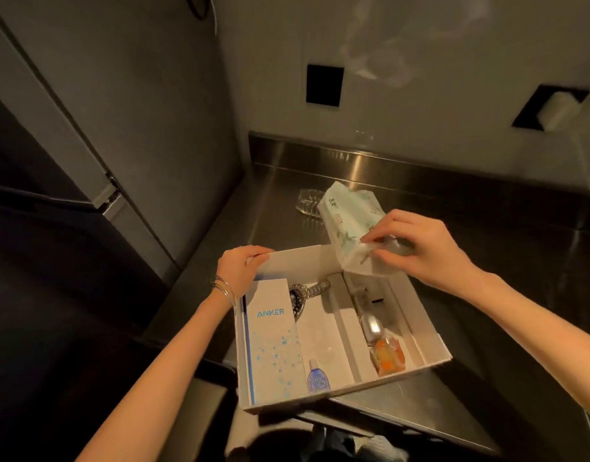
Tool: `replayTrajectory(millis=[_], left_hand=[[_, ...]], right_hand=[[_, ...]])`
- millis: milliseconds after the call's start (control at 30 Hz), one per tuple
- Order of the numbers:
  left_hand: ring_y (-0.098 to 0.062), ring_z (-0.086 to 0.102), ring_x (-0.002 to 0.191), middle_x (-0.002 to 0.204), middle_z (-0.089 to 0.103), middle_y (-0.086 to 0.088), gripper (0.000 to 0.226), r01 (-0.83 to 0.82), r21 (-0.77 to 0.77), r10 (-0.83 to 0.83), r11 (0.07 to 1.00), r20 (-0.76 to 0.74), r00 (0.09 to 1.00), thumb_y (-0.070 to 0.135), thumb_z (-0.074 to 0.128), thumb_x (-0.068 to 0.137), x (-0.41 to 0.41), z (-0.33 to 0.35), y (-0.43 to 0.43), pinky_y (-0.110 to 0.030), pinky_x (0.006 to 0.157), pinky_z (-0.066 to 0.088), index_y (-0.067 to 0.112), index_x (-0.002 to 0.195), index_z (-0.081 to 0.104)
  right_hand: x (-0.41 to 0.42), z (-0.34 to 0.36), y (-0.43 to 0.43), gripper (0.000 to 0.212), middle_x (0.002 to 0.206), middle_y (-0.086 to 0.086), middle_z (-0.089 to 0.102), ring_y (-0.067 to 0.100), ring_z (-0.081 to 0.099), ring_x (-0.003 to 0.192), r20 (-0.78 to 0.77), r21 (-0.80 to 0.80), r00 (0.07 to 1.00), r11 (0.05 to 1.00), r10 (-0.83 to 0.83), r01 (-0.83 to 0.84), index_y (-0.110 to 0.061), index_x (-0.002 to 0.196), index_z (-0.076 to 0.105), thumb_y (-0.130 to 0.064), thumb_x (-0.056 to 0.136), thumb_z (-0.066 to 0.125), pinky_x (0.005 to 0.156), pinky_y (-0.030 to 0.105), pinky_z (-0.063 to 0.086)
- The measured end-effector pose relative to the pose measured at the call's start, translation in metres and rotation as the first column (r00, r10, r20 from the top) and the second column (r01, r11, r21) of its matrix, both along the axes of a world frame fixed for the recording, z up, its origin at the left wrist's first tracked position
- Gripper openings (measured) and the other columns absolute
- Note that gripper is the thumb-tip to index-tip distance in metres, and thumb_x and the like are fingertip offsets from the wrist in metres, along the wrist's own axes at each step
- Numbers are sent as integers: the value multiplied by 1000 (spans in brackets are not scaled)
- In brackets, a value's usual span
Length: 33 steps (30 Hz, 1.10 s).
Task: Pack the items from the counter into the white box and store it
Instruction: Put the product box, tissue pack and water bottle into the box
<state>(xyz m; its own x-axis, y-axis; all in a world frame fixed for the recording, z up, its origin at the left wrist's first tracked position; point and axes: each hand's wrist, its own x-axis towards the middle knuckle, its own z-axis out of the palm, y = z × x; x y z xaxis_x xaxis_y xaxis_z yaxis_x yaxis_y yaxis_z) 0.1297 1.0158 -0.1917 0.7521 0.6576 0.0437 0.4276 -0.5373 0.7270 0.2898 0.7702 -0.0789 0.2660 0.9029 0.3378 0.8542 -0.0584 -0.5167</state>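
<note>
Thin silver bangles (225,290), bare forearms

1. A steel backsplash (420,165) is running along the rear of the scene.
2. A black wall plate (324,84) is sitting above the backsplash, toward its left end.
3. A grey cabinet door (97,105) is standing left of the backsplash.
4. A white plug (558,111) is sitting in a second black plate above the backsplash's right end.

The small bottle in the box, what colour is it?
Blue, with a clear cap; the small bottle shows in the head view.
</note>
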Motion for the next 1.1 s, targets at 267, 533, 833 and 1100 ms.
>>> replayTrajectory(millis=[267,533,833,1100], left_hand=[[-9,53,88,107,69,-6,24,27,-13,-27,1000,17,999,21,48,92,-2,0,1,-20,76,44,16,104,69],[-10,52,88,108,68,-7,25,24,0,-24,1000,16,1000,23,48,92,-3,-2,3,-22,77,45,15,105,68],[-9,51,89,109,68,-6,25,8,-8,-8,1000,6,1000,24,48,92,-1,-2,2,-23,79,45,16,106,67],[-9,52,90,110,67,-5,25,0,-22,0,1000,-11,1000,24,48,92,-3,-5,3,-22,79,44,17,106,67]], right_hand=[[-59,-58,4,23,102,-2,64,-3,53,84,-77,-475,956,833,281,-283,-19,105,68,-13,84,62,79,14,46],[-68,-87,23,33,119,-7,59,14,58,102,-341,-641,899,632,274,-436,-27,114,62,-21,82,66,89,30,51],[-34,-112,50,68,129,6,43,25,55,106,105,-691,986,704,-130,166,-28,136,35,-37,78,69,87,39,51],[-20,-113,57,58,124,5,60,22,54,110,-56,-787,998,615,10,-50,-20,130,50,-35,78,70,92,33,46]])
